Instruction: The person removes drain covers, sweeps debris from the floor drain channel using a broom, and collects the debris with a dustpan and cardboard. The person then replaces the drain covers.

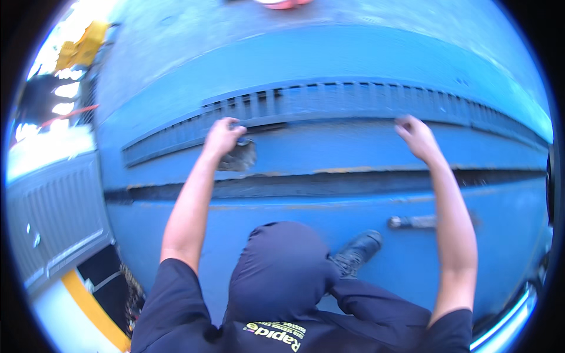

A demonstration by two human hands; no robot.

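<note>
A long dark drain grate with many slots lies across the blue floor in front of me. My left hand is closed near the grate's near edge, at its left part. Something small and dark shows at its fingertips, and a rough grey patch or flat piece is just below; I cannot tell whether the hand holds it. My right hand is closed, slightly blurred, its fingertips close to the grate's near edge further right. What those fingers hold, if anything, is hidden. An open drain channel runs between the grate and me.
Near my right forearm lies a dark cylindrical tool. My boot is on the floor on my side of the channel. At left stand a grey ribbed panel and a yellow-edged white surface. A yellow object is far left.
</note>
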